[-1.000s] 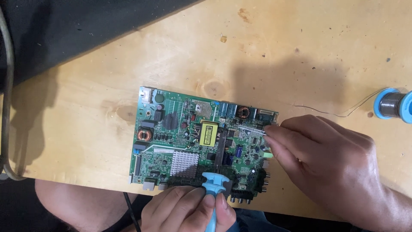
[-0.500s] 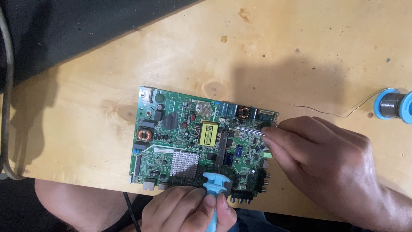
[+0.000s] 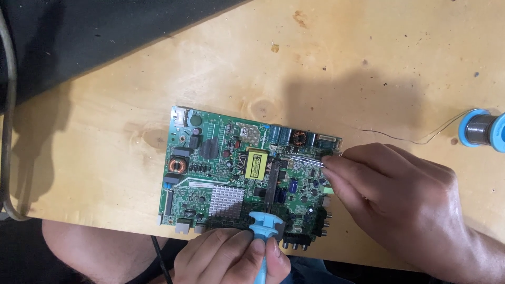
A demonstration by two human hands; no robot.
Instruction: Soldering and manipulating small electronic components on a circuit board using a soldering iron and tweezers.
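Note:
A green circuit board (image 3: 221, 158) lies flat on the wooden table (image 3: 105, 137), with a yellow component, a silver heat sink and copper coils on it. My left hand (image 3: 231, 257) at the near edge grips a light blue soldering iron (image 3: 263, 231) whose dark tip reaches onto the middle of the board. My right hand (image 3: 400, 194) rests at the board's right edge and pinches metal tweezers (image 3: 302, 160) that point left across the board.
A blue spool of solder wire (image 3: 481, 129) sits at the far right, with a thin strand trailing toward the board. A dark mat (image 3: 79, 37) covers the upper left corner. A cable (image 3: 8, 131) loops off the left edge. My knee shows below the table.

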